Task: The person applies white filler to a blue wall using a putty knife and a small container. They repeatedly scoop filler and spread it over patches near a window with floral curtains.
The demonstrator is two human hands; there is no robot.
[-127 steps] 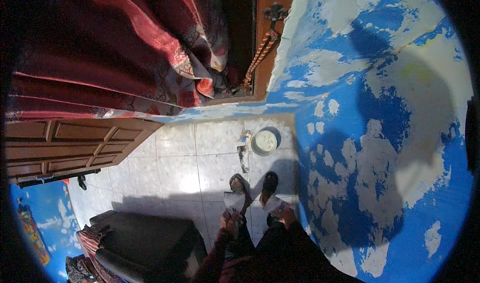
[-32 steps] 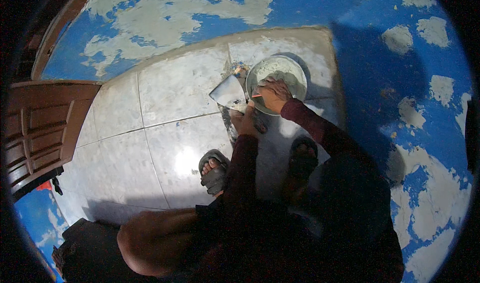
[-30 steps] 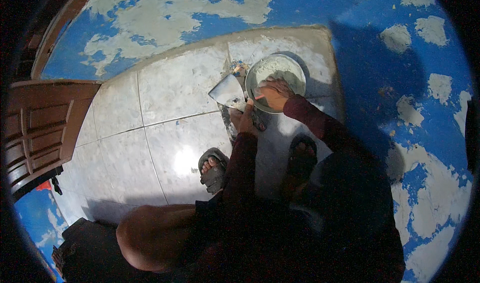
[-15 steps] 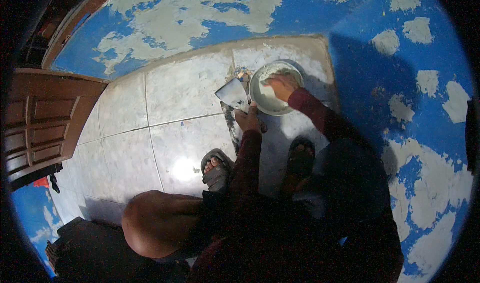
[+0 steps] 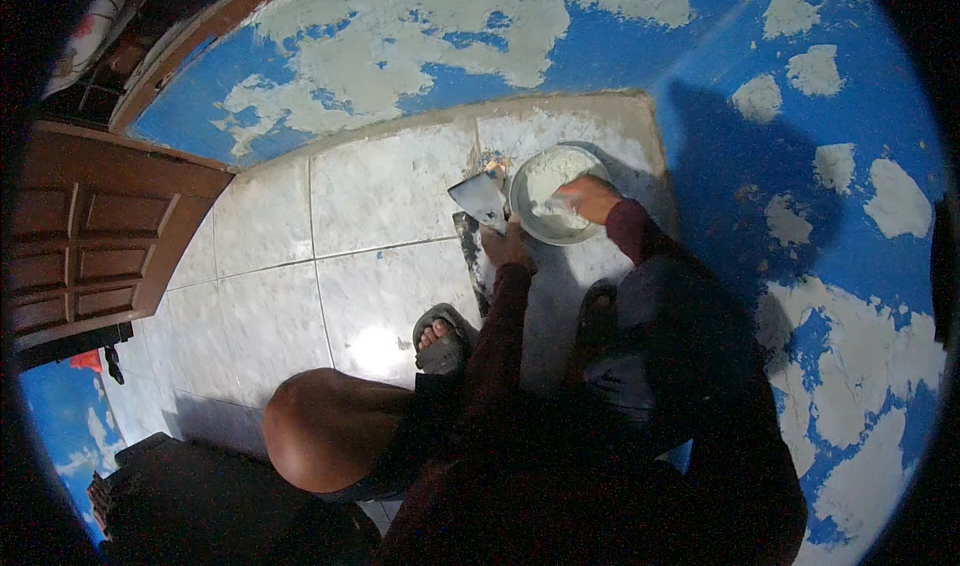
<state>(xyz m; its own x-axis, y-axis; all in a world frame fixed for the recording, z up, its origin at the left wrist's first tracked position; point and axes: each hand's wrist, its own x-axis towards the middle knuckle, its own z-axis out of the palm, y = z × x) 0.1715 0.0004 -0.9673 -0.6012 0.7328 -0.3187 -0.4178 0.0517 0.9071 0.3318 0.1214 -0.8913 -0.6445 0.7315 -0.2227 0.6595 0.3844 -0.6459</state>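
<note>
My left hand (image 5: 508,246) is closed around a wide-bladed putty knife (image 5: 478,198), its pale metal blade pointing up and to the left. The fingers of that hand are close to the near-left rim of a round, light-coloured bowl (image 5: 519,220). A whitish, lumpy paste or powder (image 5: 552,174) lies inside the bowl. My right hand (image 5: 594,198) reaches over the bowl's right rim, its fingers at the white material. Motion smears those fingertips, so whether they grip anything is unclear.
A dark, white-flecked strip (image 5: 472,256) runs along the floor tiles (image 5: 385,206) beside my left hand. Blue walls (image 5: 720,156) with pale patches meet in a corner behind the bowl. Left stands a brown panelled door (image 5: 110,231). My sandalled foot (image 5: 437,338) is near my left forearm.
The whole view has shifted slightly. My right hand has drawn back toward the bowl's right side, uncovering more of the white material. My left hand keeps its hold on the putty knife.
</note>
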